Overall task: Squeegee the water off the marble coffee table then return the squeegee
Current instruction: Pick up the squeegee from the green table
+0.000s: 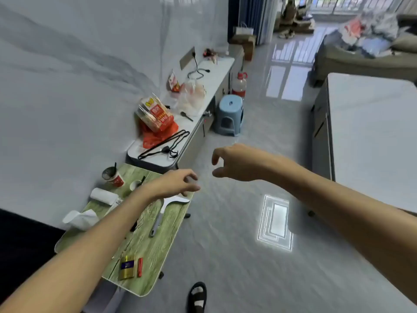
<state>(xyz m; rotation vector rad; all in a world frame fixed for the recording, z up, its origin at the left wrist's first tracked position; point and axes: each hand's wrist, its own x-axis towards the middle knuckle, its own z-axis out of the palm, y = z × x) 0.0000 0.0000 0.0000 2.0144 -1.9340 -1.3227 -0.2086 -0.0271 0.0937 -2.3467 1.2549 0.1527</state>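
Both hands (178,181) (234,162) empty, loosely curled, above white squeegee (163,211), blade away, handle toward camera.

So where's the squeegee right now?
The squeegee lies flat on the green wood-grain folding table at lower left, its blade end just under the left hand, which isn't gripping it.

Bright daylight enters from the windows (334,3) at the far end and streaks across the glossy floor (286,71). A ceiling-light reflection (275,222) glares on the tiles nearby. Wide-angle distortion bends the edges. The picture is soft overall, and the distant sofa (365,48) is blurred.
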